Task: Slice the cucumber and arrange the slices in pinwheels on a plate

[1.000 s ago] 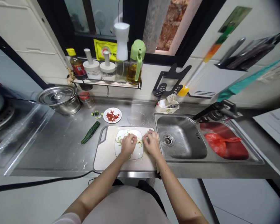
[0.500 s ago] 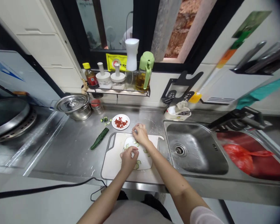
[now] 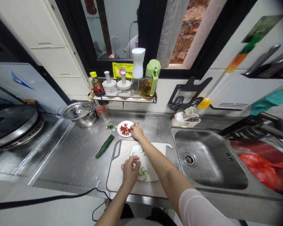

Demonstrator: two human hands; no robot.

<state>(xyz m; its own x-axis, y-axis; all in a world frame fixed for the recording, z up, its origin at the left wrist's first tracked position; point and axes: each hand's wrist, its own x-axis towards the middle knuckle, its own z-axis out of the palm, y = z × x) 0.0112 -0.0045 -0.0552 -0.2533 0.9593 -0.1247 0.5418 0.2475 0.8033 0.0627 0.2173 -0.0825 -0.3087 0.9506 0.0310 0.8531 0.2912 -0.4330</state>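
Observation:
My right hand (image 3: 137, 131) reaches over the right rim of a small white plate (image 3: 119, 133) that bears small red pieces (image 3: 124, 129). Its fingers are closed together at the edge of these pieces; whatever is between them is hidden. Over the left part of a white serving plate (image 3: 153, 178), my left hand (image 3: 130, 169) has thumb and fingers curled together in a pinch, and I cannot make out what it holds. Thin curved cucumber slices (image 3: 143, 173) are laid out on the serving plate, which rests on a white cutting board (image 3: 116, 180) with a grey edge.
Left of the board lies a cucumber (image 3: 105, 146), with cut cucumber bits (image 3: 111, 126) behind it. A lidded pot (image 3: 81, 114) and a red-lidded jar (image 3: 102, 113) stand at the back. The sink (image 3: 207, 160) is to the right; a condiment shelf (image 3: 124, 98) hangs above.
My right hand has moved from above the serving plate's far edge to the plate of red pieces. My left hand stays over the serving plate. The whole view has shifted slightly.

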